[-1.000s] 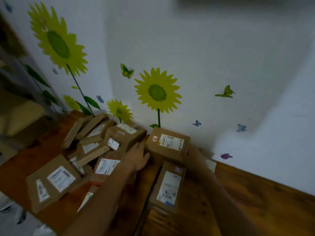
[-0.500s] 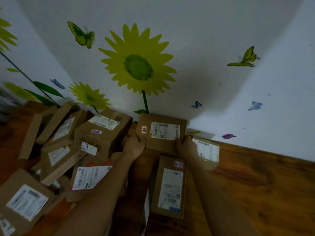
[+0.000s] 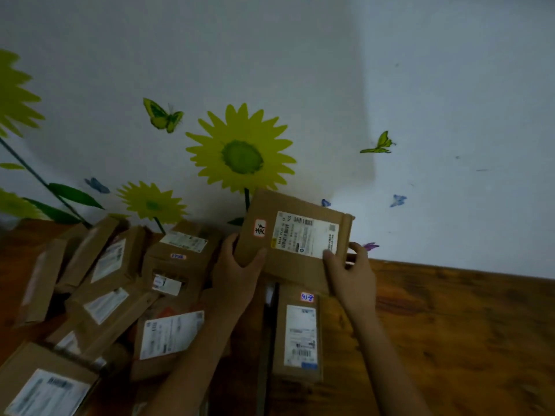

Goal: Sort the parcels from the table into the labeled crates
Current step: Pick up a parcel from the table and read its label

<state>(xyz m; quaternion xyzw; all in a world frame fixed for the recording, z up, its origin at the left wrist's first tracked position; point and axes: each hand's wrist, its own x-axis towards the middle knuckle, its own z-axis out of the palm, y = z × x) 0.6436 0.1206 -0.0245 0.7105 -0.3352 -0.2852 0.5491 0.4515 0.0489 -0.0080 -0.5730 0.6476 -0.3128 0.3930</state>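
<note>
The wall, white, fills the upper half, from 9 round to 3 o'clock, with a big sunflower sticker just above centre and a green butterfly sticker at its 10 o'clock. The wooden table spreads across the lower half, bare at 4 o'clock.

A heap of parcels lies from 7 to 9 o'clock, brown boxes overlapping at odd angles, white labels up. A long parcel lies flat at 6 o'clock, lengthwise toward the viewer, between the two forearms, with a small tag of blue writing at its far end.

The held box sits at centre, lifted and tilted so its labelled top faces the camera, its far edge in front of the wall. A small tag with red writing sits at 9 o'clock of its white shipping label.

The left hand grips its left near corner, thumb on top, fingers curled beneath. The right hand grips its right edge, thumb pressing the label's corner, fingers wrapped round the side.
</note>
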